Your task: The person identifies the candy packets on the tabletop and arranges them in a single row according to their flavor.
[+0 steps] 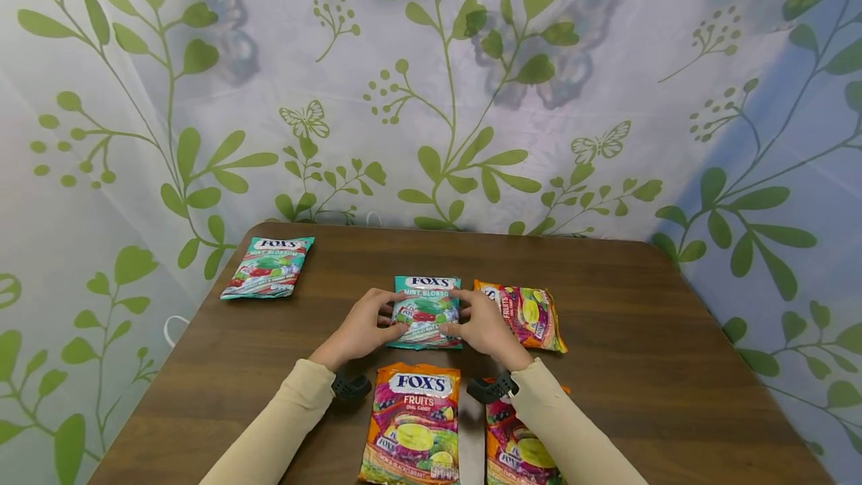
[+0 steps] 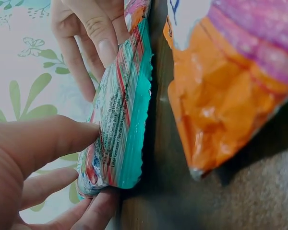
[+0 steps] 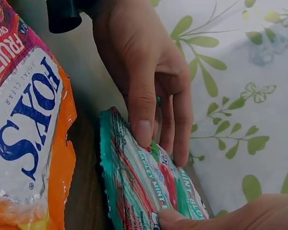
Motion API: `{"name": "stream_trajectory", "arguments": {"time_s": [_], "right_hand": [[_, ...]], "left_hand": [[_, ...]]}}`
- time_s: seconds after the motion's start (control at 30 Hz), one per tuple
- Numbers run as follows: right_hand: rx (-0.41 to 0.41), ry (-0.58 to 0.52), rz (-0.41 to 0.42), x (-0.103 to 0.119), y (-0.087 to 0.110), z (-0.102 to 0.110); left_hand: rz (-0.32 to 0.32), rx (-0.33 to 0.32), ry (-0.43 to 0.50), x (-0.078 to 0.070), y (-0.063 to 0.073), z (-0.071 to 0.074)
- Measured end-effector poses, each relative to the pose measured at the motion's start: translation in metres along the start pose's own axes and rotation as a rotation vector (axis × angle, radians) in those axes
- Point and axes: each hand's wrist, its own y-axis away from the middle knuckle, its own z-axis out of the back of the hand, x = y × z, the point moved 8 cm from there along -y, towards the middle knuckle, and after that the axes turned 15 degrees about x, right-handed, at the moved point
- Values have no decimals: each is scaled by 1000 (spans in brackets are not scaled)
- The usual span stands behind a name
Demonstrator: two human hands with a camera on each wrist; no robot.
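A teal Fox's Mint Blossom candy bag (image 1: pixel 427 311) lies face up near the middle of the brown table. My left hand (image 1: pixel 367 326) grips its left side, the thumb on the front face and the other fingers at the edge. On the opposite side my right hand (image 1: pixel 486 324) holds the bag in the same way. Up close in the left wrist view, the bag's striped lower end (image 2: pixel 117 110) shows between both hands, with the left fingertips partly hidden under it. The right wrist view shows the printed front (image 3: pixel 158 187) between the two thumbs.
An orange Fruits candy bag (image 1: pixel 532 316) lies just right of the right hand. Two more orange bags, one (image 1: pixel 412 425) in front and another (image 1: pixel 515 440) partly under the right forearm, lie nearer me. A second teal bag (image 1: pixel 269 268) sits at the table's back left corner.
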Motion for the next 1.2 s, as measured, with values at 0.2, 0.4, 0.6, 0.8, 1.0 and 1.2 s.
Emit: {"name": "stream_trajectory", "arguments": {"time_s": [0.2, 0.4, 0.6, 0.8, 1.0, 1.2], "right_hand": [[11, -28, -7, -7, -3, -3], [22, -52, -14, -11, -6, -3], [29, -68, -25, -14, -7, -1], [24, -80, -23, -12, -7, -2], [13, -80, -27, -7, -7, -1], [4, -47, -15, 5, -7, -3]], "left_hand": [[-16, 0, 0, -2, 1, -1], [-17, -6, -19, -4, 1, -1], [-21, 5, -19, -5, 0, -2], [-47, 6, -15, -9, 1, 0], [-36, 19, -20, -12, 1, 5], [-19, 8, -12, -13, 4, 15]]}}
